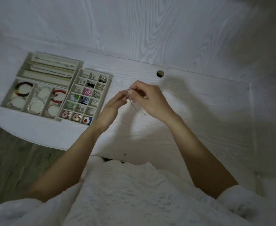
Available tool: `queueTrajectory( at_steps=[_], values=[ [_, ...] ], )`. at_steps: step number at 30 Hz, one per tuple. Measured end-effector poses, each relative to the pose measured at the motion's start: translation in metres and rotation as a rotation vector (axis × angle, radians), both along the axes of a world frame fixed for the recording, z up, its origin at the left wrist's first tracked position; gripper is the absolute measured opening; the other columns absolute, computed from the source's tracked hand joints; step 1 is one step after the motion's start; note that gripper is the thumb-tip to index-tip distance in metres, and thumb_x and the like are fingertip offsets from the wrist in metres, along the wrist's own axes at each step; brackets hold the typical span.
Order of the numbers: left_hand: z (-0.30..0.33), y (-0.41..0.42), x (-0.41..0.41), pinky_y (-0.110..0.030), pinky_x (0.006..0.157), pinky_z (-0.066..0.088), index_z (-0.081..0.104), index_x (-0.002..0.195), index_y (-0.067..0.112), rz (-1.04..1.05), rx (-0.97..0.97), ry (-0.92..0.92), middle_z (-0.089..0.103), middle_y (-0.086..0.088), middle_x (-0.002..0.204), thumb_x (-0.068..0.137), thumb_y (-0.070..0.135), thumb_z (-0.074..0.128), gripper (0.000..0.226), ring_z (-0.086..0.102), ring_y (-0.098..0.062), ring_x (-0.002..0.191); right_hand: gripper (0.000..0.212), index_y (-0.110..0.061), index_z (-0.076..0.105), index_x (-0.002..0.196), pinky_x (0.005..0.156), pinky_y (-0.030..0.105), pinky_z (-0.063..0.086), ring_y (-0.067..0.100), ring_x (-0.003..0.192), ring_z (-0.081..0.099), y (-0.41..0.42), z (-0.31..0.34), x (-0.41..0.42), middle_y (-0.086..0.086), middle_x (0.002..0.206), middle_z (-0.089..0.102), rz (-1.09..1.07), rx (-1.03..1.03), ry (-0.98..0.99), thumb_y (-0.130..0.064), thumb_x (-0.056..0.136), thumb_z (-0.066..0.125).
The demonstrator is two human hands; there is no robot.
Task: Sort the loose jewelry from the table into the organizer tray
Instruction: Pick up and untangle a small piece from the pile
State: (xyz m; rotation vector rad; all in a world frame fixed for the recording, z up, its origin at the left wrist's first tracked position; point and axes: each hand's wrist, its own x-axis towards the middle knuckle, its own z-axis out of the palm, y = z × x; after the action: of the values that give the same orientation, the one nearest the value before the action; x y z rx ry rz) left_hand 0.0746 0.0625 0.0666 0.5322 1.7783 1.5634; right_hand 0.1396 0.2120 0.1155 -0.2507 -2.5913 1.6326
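A thin silver chain [134, 106] hangs between my two hands above the white table. My left hand [113, 106] pinches its upper end with thumb and fingertips. My right hand [147, 97] grips the same end from the right, and the loose length trails down to the tabletop. The beige organizer tray [41, 79] lies to the left. Its small-cell section [108, 88] holds earrings, and its lower left compartments hold bracelets, among them a red one [58, 98] and a pearl one [34, 107].
A round cable hole [160, 73] sits in the table behind my hands. The table's curved front edge [41, 141] runs below the tray, with floor beyond it. A wall panel rises behind the table. My white fluffy clothing fills the foreground.
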Motion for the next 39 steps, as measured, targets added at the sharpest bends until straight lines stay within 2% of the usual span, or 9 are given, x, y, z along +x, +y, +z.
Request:
queueTrajectory(
  at_steps=[3,7,11,16,20,24,28,32,39],
  values=[
    [0.010,-0.011,-0.003,-0.035,0.112,0.024,0.057,0.124,0.023,-0.134,0.008,-0.021,0.061,0.006,0.125,0.101,0.023,0.035,0.032,0.045,-0.010,0.127,0.016,-0.011,0.065,0.086,0.077,0.030,0.053,0.012,0.077,0.065,-0.004,0.027,-0.019,-0.003,0.076,0.067,0.022,-0.088,0.051,-0.019,0.094,0.054],
    [0.024,-0.027,-0.013,-0.010,0.098,0.031,0.064,0.106,0.022,-0.131,-0.048,0.044,0.064,-0.007,0.110,0.103,0.024,0.034,0.031,0.053,-0.007,0.115,0.015,-0.012,0.065,0.087,0.069,0.018,0.047,0.004,0.074,0.062,0.002,0.046,-0.041,-0.006,0.078,0.066,-0.098,-0.133,0.125,-0.017,0.095,0.053],
    [0.024,-0.070,-0.045,-0.017,0.087,0.043,0.067,0.097,0.025,-0.002,-0.071,0.170,0.065,-0.014,0.098,0.100,0.020,0.044,0.024,0.059,-0.011,0.093,0.014,-0.016,0.068,0.085,0.059,0.019,0.047,0.006,0.067,0.059,0.000,0.036,-0.067,-0.004,0.072,0.065,-0.281,-0.180,0.140,-0.015,0.092,0.056],
    [0.022,-0.149,-0.112,-0.013,0.066,0.044,0.070,0.091,0.014,0.064,-0.110,0.257,0.067,0.011,0.071,0.094,0.013,0.056,0.014,0.059,-0.001,0.065,0.013,-0.010,0.071,0.085,0.063,0.019,0.047,0.008,0.066,0.056,-0.046,0.003,-0.110,0.001,0.072,0.063,-0.366,-0.494,0.010,-0.008,0.090,0.059],
    [0.006,-0.208,-0.169,-0.015,0.066,0.050,0.076,0.089,0.028,0.241,-0.164,0.227,0.072,0.000,0.072,0.082,0.016,0.068,0.016,0.064,-0.006,0.067,0.012,-0.006,0.070,0.087,0.069,0.025,0.049,0.014,0.069,0.058,-0.091,-0.031,-0.143,0.007,0.075,0.063,-0.409,-0.562,-0.072,-0.003,0.088,0.059],
    [-0.015,-0.259,-0.241,-0.016,0.068,0.047,0.074,0.085,0.025,0.205,-0.358,0.332,0.073,0.010,0.076,0.077,0.021,0.076,0.009,0.065,-0.001,0.073,0.014,-0.012,0.068,0.086,0.067,0.017,0.048,0.006,0.069,0.059,-0.138,-0.056,-0.179,0.002,0.079,0.064,-0.419,-0.371,-0.109,-0.003,0.089,0.058],
    [-0.035,-0.287,-0.304,-0.019,0.062,0.042,0.075,0.086,0.024,-0.006,-0.570,0.792,0.071,0.006,0.083,0.079,0.029,0.075,0.009,0.062,-0.012,0.074,0.009,-0.015,0.063,0.085,0.066,0.018,0.041,0.012,0.071,0.055,-0.170,-0.078,-0.206,-0.001,0.079,0.060,-0.284,0.058,-0.098,-0.009,0.089,0.059],
    [-0.049,-0.292,-0.352,-0.028,0.055,0.043,0.074,0.078,0.014,-0.208,-0.566,1.155,0.068,-0.005,0.070,0.075,0.018,0.076,0.005,0.060,-0.028,0.063,0.004,-0.009,0.067,0.087,0.070,0.022,0.033,0.015,0.078,0.047,-0.196,-0.101,-0.223,-0.003,0.082,0.051,-0.284,0.351,-0.103,-0.012,0.086,0.064],
    [-0.072,-0.301,-0.382,-0.026,0.049,0.043,0.075,0.077,0.018,-0.343,-0.485,1.220,0.064,-0.003,0.076,0.076,0.028,0.073,0.010,0.055,-0.021,0.067,0.008,-0.017,0.073,0.081,0.064,0.025,0.034,0.024,0.082,0.050,-0.205,-0.121,-0.236,0.006,0.087,0.047,-0.312,0.621,-0.219,-0.023,0.076,0.075]
  ],
)
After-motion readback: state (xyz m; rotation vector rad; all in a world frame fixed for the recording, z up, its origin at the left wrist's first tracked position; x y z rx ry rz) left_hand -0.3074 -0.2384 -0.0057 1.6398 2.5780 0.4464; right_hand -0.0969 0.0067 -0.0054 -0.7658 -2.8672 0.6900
